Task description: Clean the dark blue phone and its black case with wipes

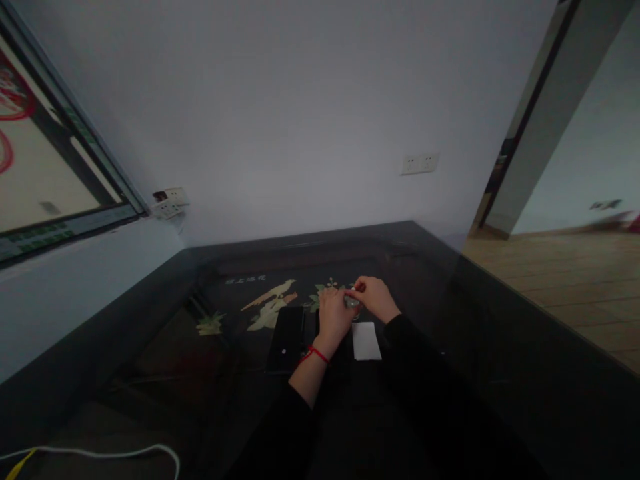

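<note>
At lower centre, the left hand point(335, 313) grasps a small clear object point(352, 302) (details blurred), apparently steadying it for the right hand point(378, 299), whose fingers pinch its top.

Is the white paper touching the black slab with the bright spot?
Apart: the head view shows a wide gap between white paper and black slab, crossed by the left forearm.

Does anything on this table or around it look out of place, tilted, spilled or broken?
Nothing on the dark glossy table shows as spilled or damaged, though dimness hides detail. The black rectangular device and white rectangular paper lie flat. Only the lower white wall socket near the metal-framed window looks crooked, perhaps from lens distortion.
</note>
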{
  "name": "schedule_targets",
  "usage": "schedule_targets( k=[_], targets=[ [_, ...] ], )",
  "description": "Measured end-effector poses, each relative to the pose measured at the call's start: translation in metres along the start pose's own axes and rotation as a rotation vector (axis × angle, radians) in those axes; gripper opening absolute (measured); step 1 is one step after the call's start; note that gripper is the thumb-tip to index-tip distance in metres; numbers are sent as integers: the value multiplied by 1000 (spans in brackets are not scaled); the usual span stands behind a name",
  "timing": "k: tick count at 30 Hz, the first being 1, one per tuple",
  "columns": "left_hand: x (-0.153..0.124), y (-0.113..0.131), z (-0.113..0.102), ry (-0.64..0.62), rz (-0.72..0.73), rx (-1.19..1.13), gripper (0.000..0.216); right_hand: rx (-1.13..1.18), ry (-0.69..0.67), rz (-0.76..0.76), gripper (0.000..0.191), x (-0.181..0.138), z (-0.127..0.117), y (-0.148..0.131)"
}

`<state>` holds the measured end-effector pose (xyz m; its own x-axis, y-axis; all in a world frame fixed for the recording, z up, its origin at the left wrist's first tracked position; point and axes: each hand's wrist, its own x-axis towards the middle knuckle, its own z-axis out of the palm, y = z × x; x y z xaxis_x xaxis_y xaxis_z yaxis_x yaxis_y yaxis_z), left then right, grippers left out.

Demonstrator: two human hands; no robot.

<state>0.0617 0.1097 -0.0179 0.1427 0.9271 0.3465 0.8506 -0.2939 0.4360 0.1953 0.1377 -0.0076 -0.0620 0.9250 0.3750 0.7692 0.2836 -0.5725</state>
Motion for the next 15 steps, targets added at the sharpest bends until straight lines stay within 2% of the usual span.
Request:
schedule_targets(
  k=[4,8,15],
  targets=[
    [9,-2,15,0,-2,-101,18,-7,-24,-1,13,1,-8,-2],
    [18,-9,20,-27,10,-176,19,26,-56,-15,5,3,-12,0],
    [22,-10,22,-67,-3,-243,19,132,-54,28,11,7,-4,8]
  ],
)
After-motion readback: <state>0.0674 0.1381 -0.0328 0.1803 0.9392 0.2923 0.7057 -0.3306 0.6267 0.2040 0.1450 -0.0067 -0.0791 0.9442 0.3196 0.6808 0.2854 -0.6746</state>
